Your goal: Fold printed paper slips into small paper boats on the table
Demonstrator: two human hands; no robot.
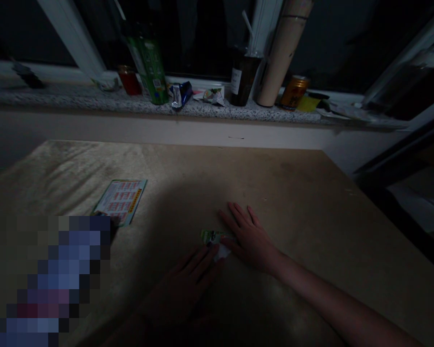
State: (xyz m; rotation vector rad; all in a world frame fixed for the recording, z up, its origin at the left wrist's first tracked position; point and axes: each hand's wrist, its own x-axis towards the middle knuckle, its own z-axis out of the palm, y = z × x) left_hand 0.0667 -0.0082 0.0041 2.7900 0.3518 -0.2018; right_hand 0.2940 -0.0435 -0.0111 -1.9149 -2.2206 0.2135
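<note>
Dim light. Your right hand [251,238] lies flat on the tan tabletop [311,202], fingers straight and spread, its thumb side touching the small green-and-white paper piece [212,237]. Your left hand [190,279] is flat too, with its fingertips [217,253] on the paper's near side. Neither hand grips it. The paper sits mid-tabletop, toward the near edge. A red-and-green printed leaflet [122,198] lies well apart, toward the left edge.
</note>
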